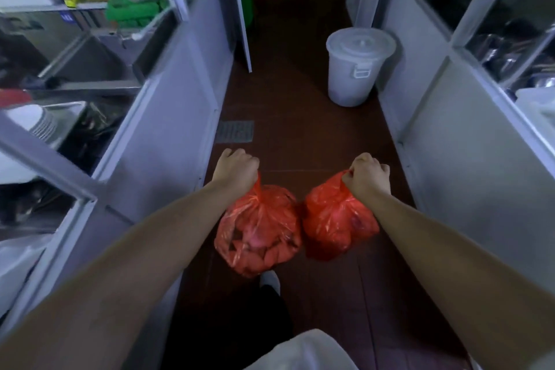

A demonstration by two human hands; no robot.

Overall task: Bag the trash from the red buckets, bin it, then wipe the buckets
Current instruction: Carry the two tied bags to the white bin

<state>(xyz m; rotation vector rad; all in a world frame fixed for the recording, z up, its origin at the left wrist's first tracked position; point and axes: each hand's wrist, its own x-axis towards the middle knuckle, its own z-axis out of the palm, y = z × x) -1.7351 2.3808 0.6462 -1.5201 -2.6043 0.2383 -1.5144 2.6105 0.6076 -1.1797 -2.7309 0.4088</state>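
Left hand (237, 167): fist closed around the gathered neck of the left bag (258, 230), which hangs below it over the floor (303, 135).
Right hand (368, 174): fist closed on the bunched top of the right bag (338, 222), also hanging free of the floor.
Bags: near centre of a narrow aisle, side by side, just touching or nearly so; I cannot tell which.
Weight: both bulge round and pull the film taut at the neck, so probably moderately loaded, though light enough for one hand each.
Material: thin red film, soft, crinkled and see-through in places; likely to tear if snagged or dragged.
Where to hold: the twisted neck, as now; a grip lower down would squash the contents and could slip on the film.
White bin (359, 66): lidded, far right against the partition, well apart from the bags; it may be the drop point.
Drain grate (235, 131): in the floor just beyond the left hand.
Writing: no brand or label on bags or bin is readable; a small blue tag on the far-left shelf is too blurred to read.
Red buckets: not in view.
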